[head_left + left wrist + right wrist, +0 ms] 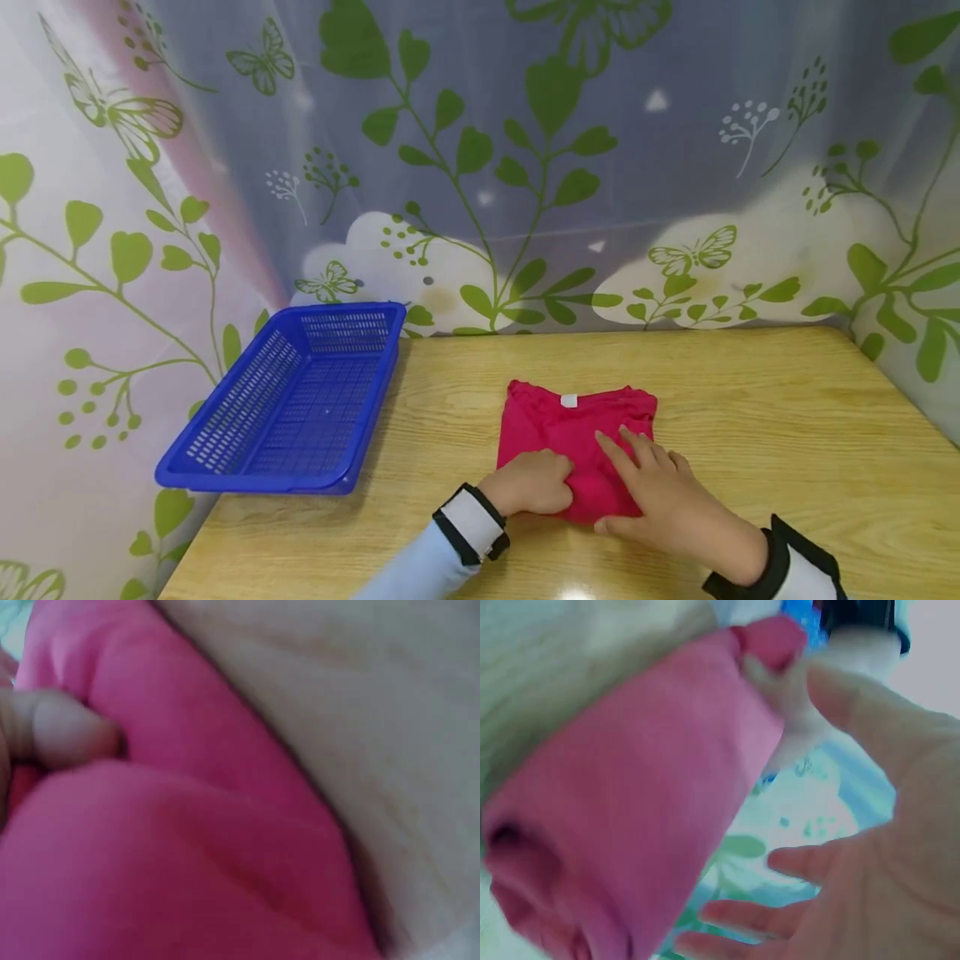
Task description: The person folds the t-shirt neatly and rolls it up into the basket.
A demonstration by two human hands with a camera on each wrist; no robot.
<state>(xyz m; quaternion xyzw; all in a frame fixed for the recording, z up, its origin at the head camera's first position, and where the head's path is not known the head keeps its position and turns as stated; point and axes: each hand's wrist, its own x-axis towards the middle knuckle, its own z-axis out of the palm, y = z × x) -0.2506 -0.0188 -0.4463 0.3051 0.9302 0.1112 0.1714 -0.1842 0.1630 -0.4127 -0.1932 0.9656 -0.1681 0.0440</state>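
A folded bright pink shirt [536,425] lies on the wooden table, a white label [569,401] at its neckline. At its lower left, my left hand [531,483] has curled fingers and grips the cloth. The left wrist view shows a fingertip [75,735] pressed into a fold of the shirt [187,735]. My right hand [663,500] hovers over or lightly touches the lower right part, fingers spread; contact cannot be told. In the right wrist view its spread fingers stand beside the shirt [652,765] and hold nothing.
A blue plastic basket [360,417] with perforated walls stands at the table's left. The wooden table [750,400] reaches back to a curtain [480,192] printed with leaves and butterflies, which also hangs at both sides.
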